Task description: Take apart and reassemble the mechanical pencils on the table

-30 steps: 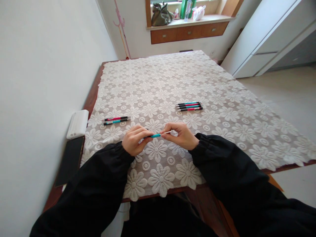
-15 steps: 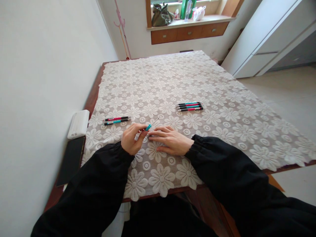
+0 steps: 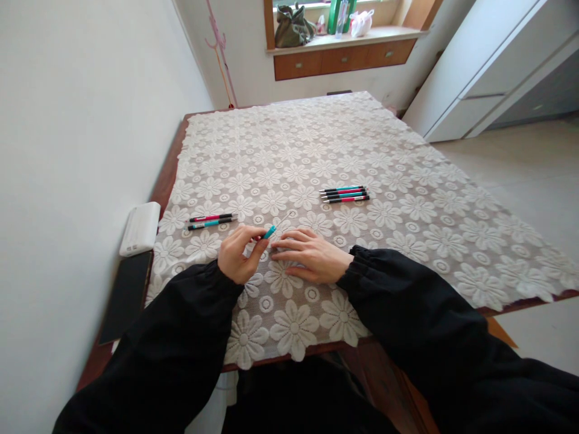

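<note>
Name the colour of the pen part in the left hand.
Teal, clearest in the head view.

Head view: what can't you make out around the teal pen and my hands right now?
- Teal pen: its rear is hidden inside the left hand; whether it is whole or in parts is too small to tell.
- Right hand: lies flat on the lace cloth; anything beneath the palm is hidden.
- Four pens: tips too small to read.

- two pens on cloth, left of hands
- four pens further back, right
- box at table's left edge, phone just before it
</note>
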Demonstrator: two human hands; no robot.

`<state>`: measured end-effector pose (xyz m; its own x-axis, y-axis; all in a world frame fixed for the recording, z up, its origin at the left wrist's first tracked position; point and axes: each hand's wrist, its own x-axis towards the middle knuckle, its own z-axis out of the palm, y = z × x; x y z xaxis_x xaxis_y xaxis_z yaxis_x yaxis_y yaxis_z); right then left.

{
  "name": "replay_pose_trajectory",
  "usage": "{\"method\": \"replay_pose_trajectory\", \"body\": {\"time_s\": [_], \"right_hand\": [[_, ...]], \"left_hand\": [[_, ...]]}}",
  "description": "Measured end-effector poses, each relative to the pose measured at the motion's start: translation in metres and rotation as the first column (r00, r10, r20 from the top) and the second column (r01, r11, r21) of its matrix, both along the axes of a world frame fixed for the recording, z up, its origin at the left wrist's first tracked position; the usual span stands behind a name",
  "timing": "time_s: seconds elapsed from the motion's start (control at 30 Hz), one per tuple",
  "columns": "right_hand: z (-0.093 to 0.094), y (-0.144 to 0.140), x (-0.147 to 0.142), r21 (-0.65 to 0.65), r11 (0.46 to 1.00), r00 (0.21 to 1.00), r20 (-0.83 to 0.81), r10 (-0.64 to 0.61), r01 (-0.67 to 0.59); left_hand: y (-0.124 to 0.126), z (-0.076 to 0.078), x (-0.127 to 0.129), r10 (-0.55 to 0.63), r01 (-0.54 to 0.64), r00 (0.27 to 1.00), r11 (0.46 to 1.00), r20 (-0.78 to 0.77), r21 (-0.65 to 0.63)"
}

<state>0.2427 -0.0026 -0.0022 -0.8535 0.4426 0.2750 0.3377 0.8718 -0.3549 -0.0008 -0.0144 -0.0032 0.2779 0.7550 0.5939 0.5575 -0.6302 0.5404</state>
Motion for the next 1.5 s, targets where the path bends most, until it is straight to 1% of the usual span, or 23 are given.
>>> {"method": "replay_pose_trajectory", "body": {"time_s": [0.1, 0.23, 0.37, 0.43, 0.5, 0.57, 0.67, 0.73, 0.97, 1.03, 1.07, 1.13, 1.2, 1.27, 1.3, 1.37, 1.43, 1.47, 1.5], "right_hand": [[-0.001, 0.000, -0.002, -0.013, 1.000, 1.000, 0.004, -0.007, 0.007], [-0.001, 0.001, -0.002, -0.006, 1.000, 0.999, -0.038, -0.030, 0.030], [0.001, 0.003, 0.001, 0.019, 0.992, 0.988, -0.091, -0.124, 0.126], [0.002, 0.003, 0.002, 0.011, 0.983, 0.980, -0.089, -0.180, 0.182], [0.003, 0.003, 0.004, 0.008, 0.977, 0.975, -0.070, -0.210, 0.211], [0.001, 0.003, 0.004, 0.021, 0.981, 0.981, -0.050, -0.189, 0.190], [-0.001, 0.003, 0.004, 0.038, 0.992, 0.992, -0.028, -0.121, 0.122], [-0.002, 0.004, 0.003, 0.038, 0.994, 0.994, -0.027, -0.105, 0.106], [0.003, 0.001, -0.002, 0.048, 0.995, 0.996, 0.017, -0.092, 0.091], [0.004, 0.001, -0.001, 0.014, 0.993, 0.993, -0.009, -0.119, 0.119], [0.004, 0.001, 0.000, -0.020, 0.988, 0.988, -0.043, -0.151, 0.150], [0.004, 0.003, 0.003, -0.118, 0.963, 0.954, -0.150, -0.258, 0.242], [0.005, 0.005, 0.006, -0.218, 0.921, 0.887, -0.269, -0.375, 0.323], [0.006, 0.009, 0.009, -0.313, 0.879, 0.812, -0.359, -0.461, 0.360], [0.006, 0.011, 0.010, -0.373, 0.856, 0.773, -0.395, -0.496, 0.359], [0.007, 0.014, 0.011, -0.533, 0.793, 0.685, -0.460, -0.565, 0.297], [0.007, 0.017, 0.011, -0.678, 0.713, 0.595, -0.503, -0.627, 0.178], [0.007, 0.017, 0.010, -0.723, 0.680, 0.562, -0.515, -0.648, 0.122], [0.007, 0.018, 0.010, -0.747, 0.660, 0.534, -0.526, -0.662, 0.081]], "left_hand": [[0.000, 0.001, 0.000, 0.001, -0.001, 1.000, 1.000, -0.006, 0.001], [0.000, 0.001, 0.001, 0.004, -0.004, 1.000, 1.000, -0.005, 0.004], [-0.001, 0.001, 0.001, 0.018, -0.018, 1.000, 1.000, -0.001, -0.010], [-0.001, 0.001, 0.001, 0.018, -0.018, 1.000, 1.000, -0.001, -0.019], [-0.001, 0.001, 0.001, 0.013, -0.013, 1.000, 1.000, -0.004, -0.022], [-0.001, 0.001, 0.001, 0.012, -0.012, 1.000, 1.000, -0.014, -0.023], [0.000, 0.000, 0.001, 0.021, -0.021, 0.999, 0.999, -0.029, -0.027], [0.000, 0.000, 0.001, 0.021, -0.022, 0.999, 0.999, -0.035, -0.032], [0.000, 0.000, 0.001, 0.006, -0.008, 0.998, 0.999, -0.055, -0.047], [0.000, -0.001, 0.000, 0.004, -0.006, 0.999, 0.999, -0.051, -0.050], [0.000, -0.002, 0.000, 0.005, -0.008, 0.999, 0.999, -0.049, -0.052], [0.000, -0.002, 0.000, 0.006, -0.009, 0.999, 0.998, -0.050, -0.057], [-0.001, -0.002, 0.000, 0.001, -0.004, 0.999, 0.998, -0.053, -0.060], [-0.001, -0.001, 0.000, -0.012, 0.009, 0.998, 0.998, -0.061, -0.059], [-0.001, 0.000, 0.000, -0.018, 0.015, 0.998, 0.998, -0.066, -0.059], [-0.001, 0.001, 0.000, -0.030, 0.025, 0.997, 0.998, -0.074, -0.062], [-0.001, 0.002, 0.000, -0.044, 0.039, 0.996, 0.997, -0.077, -0.071], [-0.001, 0.003, 0.000, -0.048, 0.042, 0.996, 0.996, -0.078, -0.074], [-0.001, 0.003, 0.000, -0.050, 0.044, 0.995, 0.996, -0.080, -0.076]]}}
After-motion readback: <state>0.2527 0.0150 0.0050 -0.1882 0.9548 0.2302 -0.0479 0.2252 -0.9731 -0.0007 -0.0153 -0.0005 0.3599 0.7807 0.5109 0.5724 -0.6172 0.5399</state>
